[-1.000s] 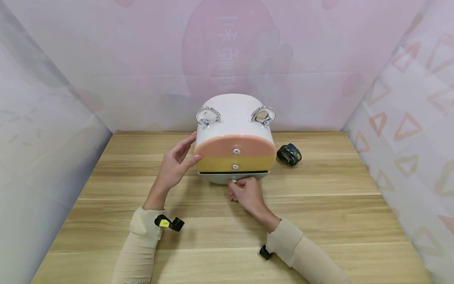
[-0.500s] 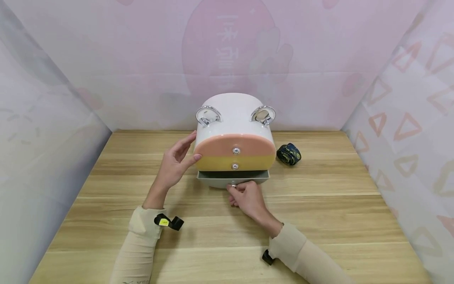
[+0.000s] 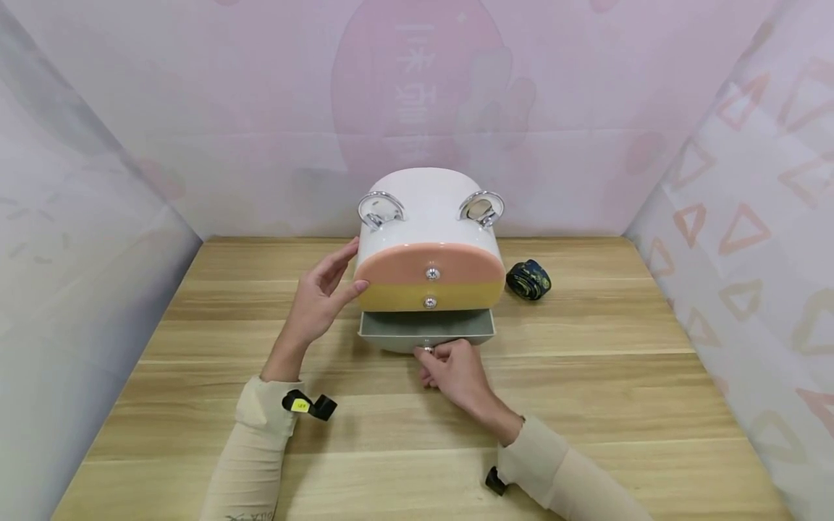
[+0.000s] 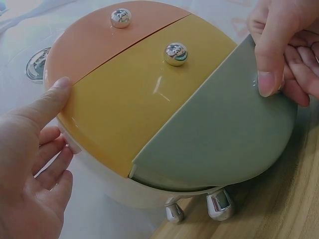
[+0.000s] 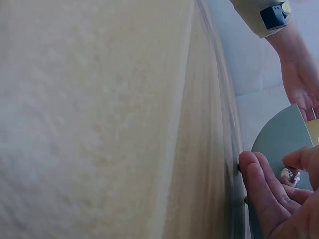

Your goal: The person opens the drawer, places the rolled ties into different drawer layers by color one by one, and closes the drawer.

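A small white drawer cabinet (image 3: 426, 194) stands on the table, its front striped with an orange drawer (image 3: 391, 268), a yellow drawer (image 3: 387, 297) and a grey-green drawer (image 3: 389, 343). My left hand (image 3: 316, 304) rests against the cabinet's left side. Its thumb touches the front edge, as the left wrist view also shows, with the fingers along the side. With thumb and fingers my right hand (image 3: 459, 370) pinches the silver knob (image 5: 288, 175) of the bottom drawer. That drawer is pulled partway out, and the visible part of its inside looks bare.
Right of the cabinet lies a rolled dark blue patterned strap (image 3: 529, 280). Two silver rings (image 3: 381, 210) stick up from the cabinet top. Silver feet (image 4: 219, 205) support it on the wooden table (image 3: 391, 449). Printed cloth walls (image 3: 260, 130) border the table at the back and sides.
The grey-green bottom drawer has slid out toward me, from a narrow gap to a wider opening, with my right hand drawing back on its knob. My left hand has stayed on the cabinet's side.
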`<state>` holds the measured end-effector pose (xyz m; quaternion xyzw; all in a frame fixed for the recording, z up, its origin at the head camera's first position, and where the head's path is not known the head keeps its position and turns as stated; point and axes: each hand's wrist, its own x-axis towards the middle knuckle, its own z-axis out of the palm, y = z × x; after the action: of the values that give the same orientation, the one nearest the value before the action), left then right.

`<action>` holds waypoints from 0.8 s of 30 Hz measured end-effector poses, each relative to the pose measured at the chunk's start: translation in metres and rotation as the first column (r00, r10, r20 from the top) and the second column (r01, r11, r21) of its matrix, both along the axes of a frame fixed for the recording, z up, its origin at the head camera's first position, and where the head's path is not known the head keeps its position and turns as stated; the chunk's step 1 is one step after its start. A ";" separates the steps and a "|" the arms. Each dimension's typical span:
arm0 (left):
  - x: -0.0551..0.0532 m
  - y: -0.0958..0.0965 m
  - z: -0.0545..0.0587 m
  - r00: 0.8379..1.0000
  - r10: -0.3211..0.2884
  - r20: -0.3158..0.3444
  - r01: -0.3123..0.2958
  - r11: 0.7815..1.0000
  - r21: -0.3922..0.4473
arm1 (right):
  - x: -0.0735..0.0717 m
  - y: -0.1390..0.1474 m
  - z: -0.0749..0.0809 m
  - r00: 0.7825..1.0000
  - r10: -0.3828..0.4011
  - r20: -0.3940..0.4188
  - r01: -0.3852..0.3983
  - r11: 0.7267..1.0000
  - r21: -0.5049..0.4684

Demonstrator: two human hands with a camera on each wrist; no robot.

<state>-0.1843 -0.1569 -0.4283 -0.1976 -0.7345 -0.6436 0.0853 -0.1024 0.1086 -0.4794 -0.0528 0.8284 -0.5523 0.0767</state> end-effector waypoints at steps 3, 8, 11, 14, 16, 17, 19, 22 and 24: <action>0.000 0.000 0.001 1.000 -0.001 -0.003 0.001 1.000 0.000 | 0.003 0.001 0.000 1.000 0.011 -0.009 -0.011 1.000 -0.003; 0.000 0.000 0.000 1.000 0.002 0.000 -0.002 1.000 -0.003 | 0.009 0.003 0.000 1.000 0.023 -0.013 -0.023 1.000 -0.001; -0.001 0.000 0.000 1.000 0.004 0.003 -0.004 1.000 -0.005 | 0.012 0.004 0.000 0.999 0.029 -0.018 -0.029 0.999 0.022; -0.001 0.000 0.000 1.000 0.005 0.004 -0.005 1.000 -0.002 | 0.016 0.005 0.001 0.999 0.036 -0.018 -0.036 0.999 0.038; -0.001 0.000 0.000 1.000 0.005 0.005 -0.005 1.000 0.001 | 0.019 0.006 0.001 0.999 0.040 -0.017 -0.039 0.998 0.047; -0.001 0.000 0.000 1.000 0.005 0.004 -0.005 1.000 0.002 | 0.020 0.006 0.001 0.999 0.041 -0.014 -0.040 0.998 0.045; 0.000 0.000 0.000 1.000 0.003 0.005 -0.004 1.000 0.003 | 0.023 0.007 0.001 0.999 0.043 -0.011 -0.042 0.998 0.045; 0.000 0.000 0.000 1.000 0.002 0.003 -0.002 1.000 0.000 | 0.026 0.008 0.001 0.999 0.046 -0.010 -0.046 0.998 0.041; 0.000 0.000 0.000 1.000 0.002 0.001 -0.002 1.000 -0.001 | 0.027 0.009 0.001 0.999 0.049 -0.013 -0.048 0.998 0.040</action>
<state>-0.1842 -0.1565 -0.4282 -0.1968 -0.7348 -0.6434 0.0856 -0.0753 0.1176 -0.4787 -0.0751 0.8381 -0.5336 0.0854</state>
